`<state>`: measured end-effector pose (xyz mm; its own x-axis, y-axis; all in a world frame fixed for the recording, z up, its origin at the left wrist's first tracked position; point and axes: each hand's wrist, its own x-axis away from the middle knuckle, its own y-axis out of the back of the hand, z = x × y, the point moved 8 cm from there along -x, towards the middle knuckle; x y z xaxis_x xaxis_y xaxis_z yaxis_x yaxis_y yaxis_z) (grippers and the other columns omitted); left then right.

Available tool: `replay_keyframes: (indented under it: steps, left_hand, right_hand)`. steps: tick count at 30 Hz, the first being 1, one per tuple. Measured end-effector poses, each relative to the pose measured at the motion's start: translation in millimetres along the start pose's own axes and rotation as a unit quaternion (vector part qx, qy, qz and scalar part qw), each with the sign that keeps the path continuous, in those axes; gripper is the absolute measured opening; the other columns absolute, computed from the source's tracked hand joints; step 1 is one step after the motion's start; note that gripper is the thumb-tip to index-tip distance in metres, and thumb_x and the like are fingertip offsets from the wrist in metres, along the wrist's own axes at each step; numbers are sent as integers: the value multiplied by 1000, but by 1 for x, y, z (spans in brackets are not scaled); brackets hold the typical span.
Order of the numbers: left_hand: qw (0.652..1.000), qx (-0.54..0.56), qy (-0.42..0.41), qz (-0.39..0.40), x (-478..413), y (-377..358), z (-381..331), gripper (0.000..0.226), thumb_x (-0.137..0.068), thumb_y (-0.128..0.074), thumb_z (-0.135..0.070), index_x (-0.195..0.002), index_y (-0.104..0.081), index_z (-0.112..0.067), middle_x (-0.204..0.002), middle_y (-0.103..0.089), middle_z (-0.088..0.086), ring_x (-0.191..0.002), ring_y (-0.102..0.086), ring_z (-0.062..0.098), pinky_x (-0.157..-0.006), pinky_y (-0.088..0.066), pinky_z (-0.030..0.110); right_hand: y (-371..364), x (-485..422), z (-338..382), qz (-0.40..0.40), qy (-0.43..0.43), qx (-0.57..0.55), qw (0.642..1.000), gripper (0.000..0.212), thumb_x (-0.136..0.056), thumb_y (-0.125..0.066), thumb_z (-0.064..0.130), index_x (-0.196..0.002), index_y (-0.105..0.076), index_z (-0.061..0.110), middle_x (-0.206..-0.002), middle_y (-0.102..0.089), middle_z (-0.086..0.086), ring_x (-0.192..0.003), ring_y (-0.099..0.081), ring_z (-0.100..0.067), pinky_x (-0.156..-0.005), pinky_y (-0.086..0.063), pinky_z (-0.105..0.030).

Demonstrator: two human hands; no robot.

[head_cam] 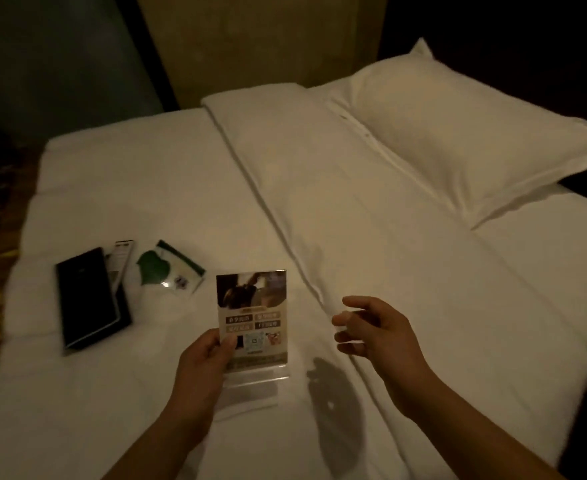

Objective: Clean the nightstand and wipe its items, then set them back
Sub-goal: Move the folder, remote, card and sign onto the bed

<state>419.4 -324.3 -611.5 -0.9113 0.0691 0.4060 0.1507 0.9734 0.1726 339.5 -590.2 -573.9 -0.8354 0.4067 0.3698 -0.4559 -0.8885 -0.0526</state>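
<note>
one clear sign stand, pinched at its lower left edge

one acrylic sign stand (252, 323) is held upright over the white bed (181, 188), near six o'clock in the view. the left hand (204, 358) is closed on it, thumb across the printed front at the lower left and fingers behind. the right hand (371, 329) hangs at about three o'clock from the stand, spread and empty, apart from it.

it looks light, stiff and smooth, so it will likely slip under a loose pinch and show smudges; its clear foot (255, 377) seems the part most likely to crack or scratch. holding the side edges and wiping the flat faces looks soundest.

at about ten o'clock lie a black folder (84, 299), a narrow card (120, 258) resting on it, and a second clear stand with a green leaf print (167, 271), all on the bedding. the nightstand is out of view.
</note>
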Motion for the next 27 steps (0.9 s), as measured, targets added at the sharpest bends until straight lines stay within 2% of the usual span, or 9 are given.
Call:
replay_keyframes:
  steps: [3, 7, 11, 15, 17, 20, 24, 25, 27]
  left_hand:
    - [998, 19, 13, -64, -22, 57, 10, 17, -98, -57, -20, -96, -73, -25, -91, -79, -5, -81, -74, 13, -66, -50, 29]
    - [992, 60, 16, -106, -54, 107, 17, 16, -98, -56, -14, -101, -71, -17, -97, -77, 4, -90, -72, 23, -75, -53, 34]
    - [984, 88, 12, -155, -91, 141, 19, 15, -98, -56, -9, -105, -68, -14, -101, -72, 7, -94, -67, 23, -82, -51, 32]
    - [977, 92, 39, -187, -125, 160, 29, 17, -100, -54, -12, -113, -64, -7, -113, -68, 14, -105, -63, 31, -94, -50, 44]
    - [976, 91, 57, -187, -136, 162, 35, 15, -101, -53, -13, -111, -63, -10, -116, -66, 13, -105, -62, 31, -97, -49, 49]
    - [977, 88, 59, -187, -144, 164, 40, 13, -101, -52, -12, -107, -63, -11, -111, -66, 12, -99, -63, 29, -91, -52, 45]
    - [977, 97, 46, -187, -149, 165, 39, 17, -100, -52, -9, -111, -65, -5, -104, -68, 9, -88, -63, 20, -71, -49, 29]
    - [977, 101, 43, -183, -151, 165, 38, 19, -100, -52, -9, -113, -65, -5, -104, -69, 9, -91, -64, 21, -72, -49, 29]
    - [976, 111, 35, -182, -154, 166, 37, 19, -100, -53, -9, -114, -65, -6, -105, -70, 8, -96, -65, 22, -76, -50, 31]
  right_hand:
    - [-50, -14, -4, 30, -11, 21, 999, 21, -90, -64, 12, -109, -66, 21, -91, -75, -6, -82, -72, -28, -76, -62, -40]
    - [-99, -32, -11, 48, -29, 41, 998, 20, -90, -63, 12, -108, -67, 21, -90, -75, -7, -83, -72, -29, -74, -62, -39]
    - [-131, -51, -26, 53, -49, 66, 995, 20, -90, -64, 11, -107, -67, 22, -88, -76, -6, -84, -71, -31, -73, -62, -38]
    - [-153, -67, -59, 50, -96, 78, 991, 21, -89, -66, 12, -105, -68, 25, -87, -76, -4, -79, -73, -25, -68, -61, -32]
    - [-158, -70, -83, 42, -130, 74, 988, 24, -87, -67, 9, -108, -68, 22, -91, -75, -9, -77, -71, -24, -70, -59, -36]
    - [-156, -75, -110, 19, -156, 103, 982, 33, -86, -68, 7, -118, -65, 16, -106, -69, -10, -88, -66, -25, -83, -56, -43]
    - [-157, -80, -127, 20, -149, 146, 978, 37, -86, -71, 12, -121, -63, 22, -115, -67, -3, -92, -64, -17, -71, -52, -24]
    - [-158, -82, -130, 20, -141, 172, 975, 37, -86, -71, 14, -121, -62, 24, -117, -66, -2, -94, -64, -14, -71, -51, -22]
    - [-161, -86, -135, 20, -129, 235, 963, 42, -86, -72, 19, -125, -59, 27, -121, -63, 0, -99, -62, -14, -84, -53, -28]
